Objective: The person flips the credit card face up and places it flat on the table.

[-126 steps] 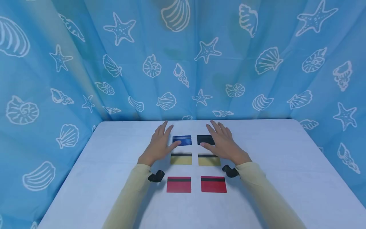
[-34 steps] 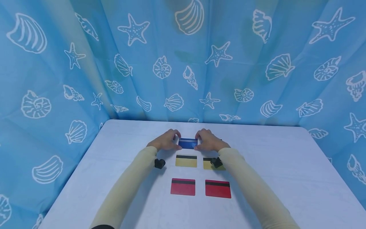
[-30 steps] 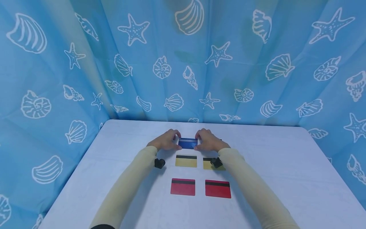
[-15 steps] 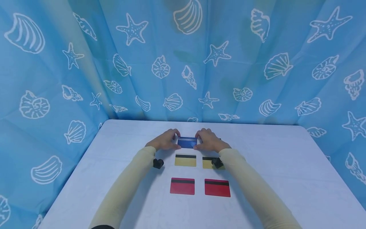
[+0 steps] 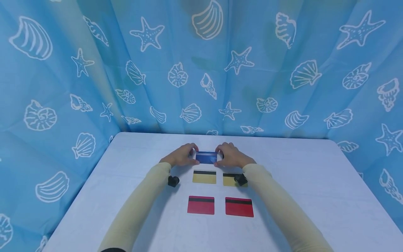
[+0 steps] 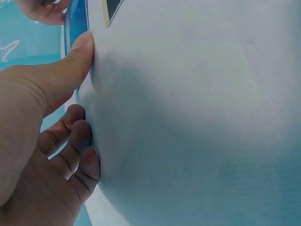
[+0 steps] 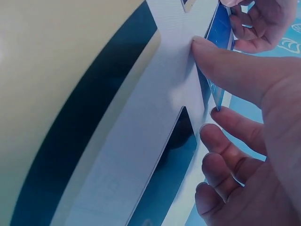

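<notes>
A blue card [image 5: 206, 158] with a stripe along its top lies between my two hands at the far side of the table. My left hand [image 5: 182, 155] pinches its left end between thumb and index finger; the thumb [image 6: 82, 49] shows at the card's near edge in the left wrist view. On the other end, my right hand [image 5: 231, 155] grips it by the corners with thumb [image 7: 207, 52] and index finger. The right wrist view shows the blue card [image 7: 219, 33] tilted up off the tabletop. Below the right hand lies a black card [image 7: 171, 165], covered by that hand in the head view.
Two yellow cards, left [image 5: 204, 178] and right [image 5: 228, 180], lie nearer on the white table [image 5: 141, 213], the right one partly behind the wrist camera [image 5: 240, 180]. Closer still are a pinkish-red card [image 5: 200, 205] and a red card [image 5: 239, 208]. A blue shell-print curtain [image 5: 201, 70] hangs behind.
Over four seconds ago both hands hovered with spread fingers above the cards; now both hold the blue card by its ends. During the last second the hands have barely moved.
</notes>
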Demonstrator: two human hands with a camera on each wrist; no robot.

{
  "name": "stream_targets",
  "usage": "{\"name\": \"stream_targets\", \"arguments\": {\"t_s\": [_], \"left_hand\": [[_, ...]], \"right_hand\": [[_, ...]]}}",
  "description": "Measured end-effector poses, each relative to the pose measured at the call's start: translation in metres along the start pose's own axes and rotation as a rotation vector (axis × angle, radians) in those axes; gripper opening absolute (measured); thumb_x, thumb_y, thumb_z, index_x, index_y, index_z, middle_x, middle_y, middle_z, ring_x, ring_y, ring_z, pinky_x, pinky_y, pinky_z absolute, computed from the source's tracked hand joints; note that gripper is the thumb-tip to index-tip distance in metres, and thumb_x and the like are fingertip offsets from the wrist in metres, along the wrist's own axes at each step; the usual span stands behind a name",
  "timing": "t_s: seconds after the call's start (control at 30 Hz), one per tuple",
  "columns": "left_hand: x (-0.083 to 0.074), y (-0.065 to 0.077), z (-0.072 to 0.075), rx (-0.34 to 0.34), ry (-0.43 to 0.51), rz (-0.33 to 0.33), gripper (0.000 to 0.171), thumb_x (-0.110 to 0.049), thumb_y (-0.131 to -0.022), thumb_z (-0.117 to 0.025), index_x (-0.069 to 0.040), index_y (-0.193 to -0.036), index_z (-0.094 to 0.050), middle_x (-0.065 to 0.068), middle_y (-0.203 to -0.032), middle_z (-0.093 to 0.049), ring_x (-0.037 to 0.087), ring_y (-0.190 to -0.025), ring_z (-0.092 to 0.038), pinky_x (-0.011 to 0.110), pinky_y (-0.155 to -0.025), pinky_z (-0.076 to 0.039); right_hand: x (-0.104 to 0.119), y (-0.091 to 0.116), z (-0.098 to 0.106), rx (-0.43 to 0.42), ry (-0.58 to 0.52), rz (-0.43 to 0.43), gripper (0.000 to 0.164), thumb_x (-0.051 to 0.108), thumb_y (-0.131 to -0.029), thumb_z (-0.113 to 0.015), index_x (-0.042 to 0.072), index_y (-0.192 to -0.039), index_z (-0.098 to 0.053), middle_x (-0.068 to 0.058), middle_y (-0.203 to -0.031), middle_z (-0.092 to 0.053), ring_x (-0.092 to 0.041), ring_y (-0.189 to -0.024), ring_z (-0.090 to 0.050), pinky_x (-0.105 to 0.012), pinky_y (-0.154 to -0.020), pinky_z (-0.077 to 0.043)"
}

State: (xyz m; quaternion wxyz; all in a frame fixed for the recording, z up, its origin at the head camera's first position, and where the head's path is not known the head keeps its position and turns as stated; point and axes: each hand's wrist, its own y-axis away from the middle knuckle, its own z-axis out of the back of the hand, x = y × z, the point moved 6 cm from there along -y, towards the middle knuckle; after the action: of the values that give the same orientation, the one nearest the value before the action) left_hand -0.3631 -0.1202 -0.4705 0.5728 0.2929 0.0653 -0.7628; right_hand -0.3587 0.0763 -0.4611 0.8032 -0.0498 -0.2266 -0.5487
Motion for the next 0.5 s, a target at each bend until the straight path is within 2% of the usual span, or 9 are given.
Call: {"name": "stream_targets", "arguments": {"t_s": [0.5], "left_hand": [[0.0035, -0.0008, -0.0011, 0.001, -0.038, -0.022, 0.056, -0.037, -0.093, -0.078, -0.018, -0.139, -0.054, 0.011, -0.135, -0.059, 0.026, -0.124, -0.054, 0.046, -0.116, -0.046]], "right_hand": [[0.0026, 0.0004, 0.0028, 0.002, -0.008, 0.014, 0.059, 0.034, -0.086, -0.084, 0.007, -0.134, -0.063, -0.010, -0.122, -0.061, -0.026, -0.113, -0.049, -0.047, -0.103, -0.048]]}}
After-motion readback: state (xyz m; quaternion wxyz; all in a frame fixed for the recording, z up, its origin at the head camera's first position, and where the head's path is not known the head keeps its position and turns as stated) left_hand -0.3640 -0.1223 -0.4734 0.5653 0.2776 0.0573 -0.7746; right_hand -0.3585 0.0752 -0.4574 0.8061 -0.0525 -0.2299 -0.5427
